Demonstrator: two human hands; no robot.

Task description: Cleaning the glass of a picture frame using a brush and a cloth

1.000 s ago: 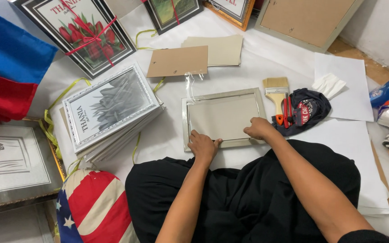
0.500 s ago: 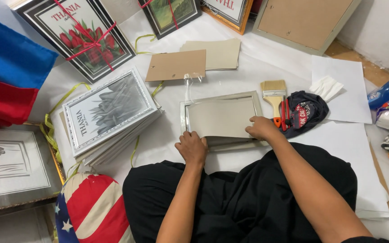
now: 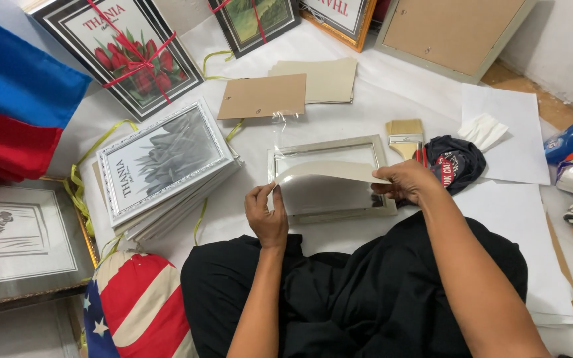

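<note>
left hand (image 3: pixel 266 215): pinches the near-left corner of a thin beige backing sheet (image 3: pixel 329 171), thumb and fingertips closed on the edge, wrist over the lap.
right hand (image 3: pixel 409 182): grips the right end of the same sheet, fingers curled round its edge, knuckles just beside the paintbrush (image 3: pixel 406 136).
backing sheet: held between both hands, raised off the silver picture frame (image 3: pixel 329 179) and bowed slightly, its far edge higher than its near edge.
long axis: the sheet runs left to right across the person's front, parallel to the frame's long sides; each hand has one short end.
which way it lies: straight ahead of the lap, directly above the frame opening, not offset to either side as far as the view shows.
nearer hand: neither clearly; the left holds a near corner, the right holds the far-right end, so the sheet sits about evenly between them.
silver picture frame: lies flat on the white cloth (image 3: pixel 379 99), open side up, touching nothing but the cloth; the glass shows pale under the sheet.
stack of framed prints (image 3: pixel 167 169): to the left, well apart from the left hand, tilted relative to the frame.
brown cardboard backs (image 3: pixel 263 96): beyond the frame, flat on the cloth.
dark rag (image 3: pixel 455 162): just right of the right hand, next to the brush.
</note>
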